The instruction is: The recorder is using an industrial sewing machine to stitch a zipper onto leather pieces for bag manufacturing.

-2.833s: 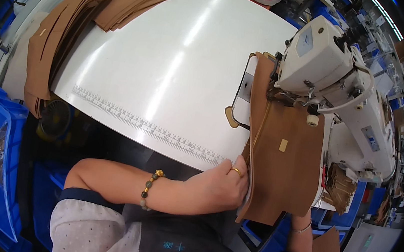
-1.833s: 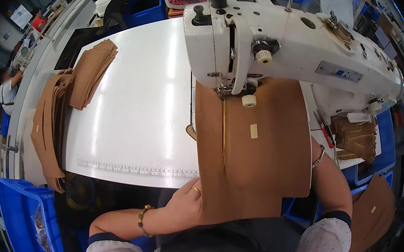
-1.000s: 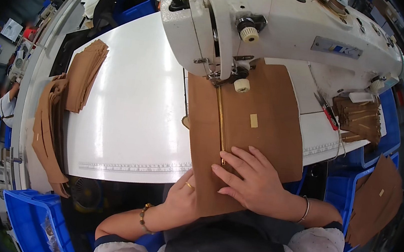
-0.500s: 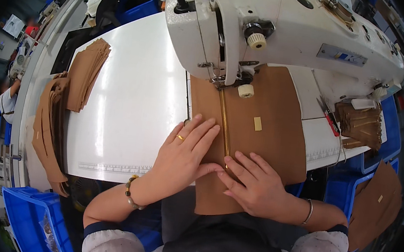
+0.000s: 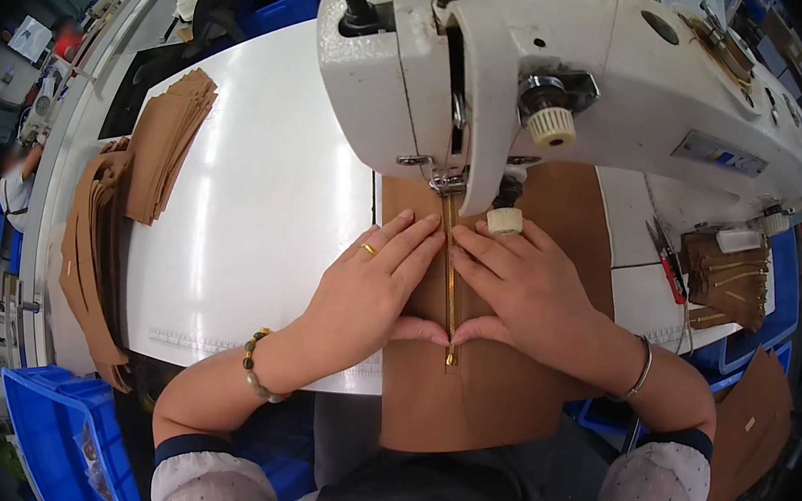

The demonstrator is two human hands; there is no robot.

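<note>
A brown fabric panel [image 5: 472, 409] lies under the needle end of a white sewing machine [image 5: 630, 98]. Down its middle runs a gold zipper [image 5: 450, 277], its upper end at the presser foot [image 5: 448, 182]. My left hand [image 5: 373, 272] rests flat along the zipper's left side, fingers stretched toward the foot. On the other side, my right hand [image 5: 531, 292] lies flat on the panel, fingers spread. Both thumbs point inward and almost meet over the lower part of the zipper. Neither hand grasps anything; they press on the panel.
Stacks of brown cut pieces [image 5: 168, 147] lie on the table's left side, with more draped [image 5: 90, 252] at its edge. Red-handled scissors [image 5: 668, 263] and a bundle of brown pieces with zippers [image 5: 726, 275] sit at right. A blue bin [image 5: 73, 431] stands lower left.
The panel has shifted slightly toward me relative to my thumbs. My right hand has moved up beside the zipper, its fingers nearer the presser foot. The view has come closer to the machine.
</note>
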